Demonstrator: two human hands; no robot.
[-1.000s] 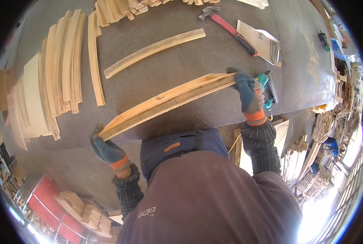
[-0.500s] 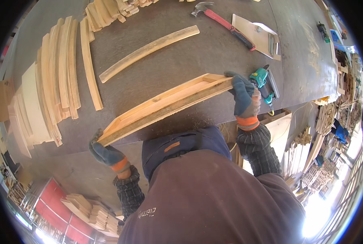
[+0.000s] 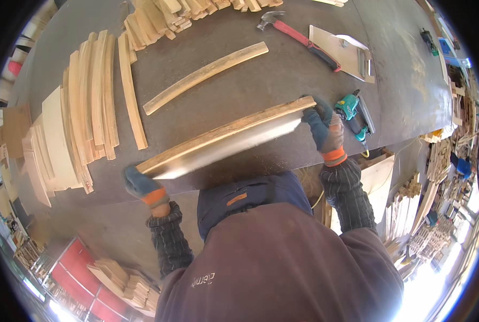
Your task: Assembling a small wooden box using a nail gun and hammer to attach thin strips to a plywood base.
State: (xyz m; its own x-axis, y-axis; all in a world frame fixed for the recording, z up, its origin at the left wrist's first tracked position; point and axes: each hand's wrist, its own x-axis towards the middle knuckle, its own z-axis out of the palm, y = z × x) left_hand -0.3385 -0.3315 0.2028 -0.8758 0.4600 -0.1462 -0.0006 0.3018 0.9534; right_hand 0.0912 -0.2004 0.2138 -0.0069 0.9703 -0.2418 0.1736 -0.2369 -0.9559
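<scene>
A long wooden frame (image 3: 229, 127) spans the space between my gloved hands, tilted so that one long edge strip and a pale, motion-blurred broad face show. My left hand (image 3: 143, 185) is closed round its left end. At the right end, my right hand (image 3: 321, 124) grips it with the fingers wrapped over the corner. Just right of that hand lies a teal nail gun (image 3: 352, 114) on the dark table. Beyond the frame rests a single wooden strip (image 3: 206, 78). The inner side of the frame is turned out of sight.
Long wooden strips (image 3: 92, 96) are lined up on the left of the table (image 3: 239, 86), with more short pieces (image 3: 169, 16) heaped at the far side. A red-handled claw hammer (image 3: 301, 38) lies beside a flat wooden piece (image 3: 339, 51) holding metal strips. Boards (image 3: 376, 177) stand below the table at right.
Both hands have rolled the wooden frame over, so its hollow inside has gone from view and its pale broad face now shows. The view has shifted slightly.
</scene>
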